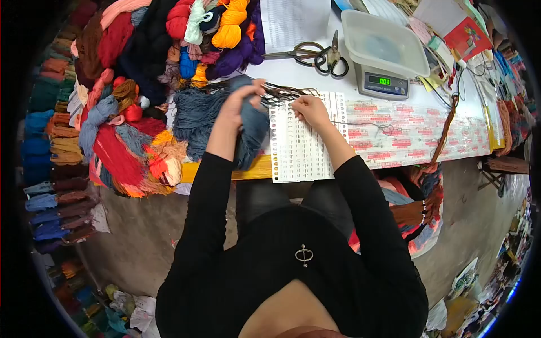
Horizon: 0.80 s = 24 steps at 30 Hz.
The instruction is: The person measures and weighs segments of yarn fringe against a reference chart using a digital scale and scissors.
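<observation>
My left hand (pixel 239 104) is closed round a hank of blue-grey yarn (pixel 255 130), which hangs down at the table's front edge. More blue-grey yarn (pixel 197 124) lies just left of that hand. My right hand (pixel 311 111) is pinched over a white card with rows of punched holes (pixel 304 149); what its fingertips hold is too small to make out. Dark brown strands (pixel 284 92) lie across the card's top, close to both hands. From beside my right wrist, a thin dark strand (pixel 360 123) trails rightward over the table.
Two pairs of scissors, one black-handled (pixel 331 59) and one dark (pixel 298 52), lie behind the card. A digital scale (pixel 382 83) bears a clear plastic tub (pixel 386 45). Colourful yarn hanks (pixel 230 25) are heaped at left. A printed sheet (pixel 296 22) lies at the back.
</observation>
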Each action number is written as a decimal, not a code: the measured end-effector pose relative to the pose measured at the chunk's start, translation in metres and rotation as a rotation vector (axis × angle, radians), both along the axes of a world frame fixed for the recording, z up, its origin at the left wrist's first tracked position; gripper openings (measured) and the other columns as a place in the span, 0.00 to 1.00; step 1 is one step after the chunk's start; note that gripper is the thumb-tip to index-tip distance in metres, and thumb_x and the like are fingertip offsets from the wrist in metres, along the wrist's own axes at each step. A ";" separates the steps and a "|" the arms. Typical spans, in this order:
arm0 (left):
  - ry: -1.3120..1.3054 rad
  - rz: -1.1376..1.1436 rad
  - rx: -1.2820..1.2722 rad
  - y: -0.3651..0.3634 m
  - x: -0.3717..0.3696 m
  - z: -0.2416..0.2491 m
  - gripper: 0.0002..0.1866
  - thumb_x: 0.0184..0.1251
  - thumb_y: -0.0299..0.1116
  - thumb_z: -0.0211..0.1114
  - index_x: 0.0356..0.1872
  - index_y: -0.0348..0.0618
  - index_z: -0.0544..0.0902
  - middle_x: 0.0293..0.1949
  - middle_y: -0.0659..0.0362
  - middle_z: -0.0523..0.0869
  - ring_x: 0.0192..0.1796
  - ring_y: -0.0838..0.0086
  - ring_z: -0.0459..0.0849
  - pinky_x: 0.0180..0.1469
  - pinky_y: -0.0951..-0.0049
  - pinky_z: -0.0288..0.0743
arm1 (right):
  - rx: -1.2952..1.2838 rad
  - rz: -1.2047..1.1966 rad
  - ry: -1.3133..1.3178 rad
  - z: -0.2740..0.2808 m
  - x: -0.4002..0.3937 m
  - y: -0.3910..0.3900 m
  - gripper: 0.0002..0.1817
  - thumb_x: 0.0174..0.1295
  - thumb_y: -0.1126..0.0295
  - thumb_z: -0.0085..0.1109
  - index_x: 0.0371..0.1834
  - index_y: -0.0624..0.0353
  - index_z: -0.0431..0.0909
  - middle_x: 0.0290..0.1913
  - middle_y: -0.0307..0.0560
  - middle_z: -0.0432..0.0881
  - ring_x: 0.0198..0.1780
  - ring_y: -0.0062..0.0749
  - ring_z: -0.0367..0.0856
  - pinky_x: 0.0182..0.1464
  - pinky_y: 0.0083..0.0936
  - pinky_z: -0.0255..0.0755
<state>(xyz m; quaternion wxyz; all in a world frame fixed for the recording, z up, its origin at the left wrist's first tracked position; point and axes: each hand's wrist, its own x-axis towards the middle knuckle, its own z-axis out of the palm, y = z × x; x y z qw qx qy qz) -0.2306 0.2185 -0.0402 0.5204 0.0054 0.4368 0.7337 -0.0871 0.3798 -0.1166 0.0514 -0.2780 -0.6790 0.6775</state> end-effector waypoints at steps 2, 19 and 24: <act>0.192 -0.227 -0.131 0.011 0.017 -0.025 0.14 0.58 0.30 0.61 0.46 0.38 0.79 0.19 0.63 0.77 0.19 0.81 0.74 0.24 0.81 0.69 | -0.222 0.005 0.097 -0.001 0.000 0.006 0.07 0.58 0.71 0.59 0.29 0.64 0.78 0.24 0.39 0.79 0.21 0.19 0.73 0.25 0.16 0.67; 0.375 0.609 -0.412 -0.108 -0.135 0.033 0.13 0.60 0.38 0.65 0.42 0.41 0.82 0.34 0.60 0.83 0.26 0.78 0.77 0.28 0.77 0.74 | 0.218 0.033 -0.122 0.001 0.000 -0.003 0.13 0.60 0.58 0.50 0.34 0.53 0.81 0.27 0.34 0.83 0.28 0.21 0.79 0.33 0.21 0.70; 0.303 0.171 -0.156 -0.064 -0.001 0.040 0.13 0.61 0.35 0.63 0.43 0.38 0.82 0.37 0.60 0.82 0.34 0.79 0.79 0.36 0.79 0.75 | 0.138 -0.078 0.229 0.029 0.003 -0.041 0.12 0.62 0.63 0.55 0.38 0.61 0.80 0.26 0.40 0.80 0.25 0.20 0.76 0.27 0.18 0.69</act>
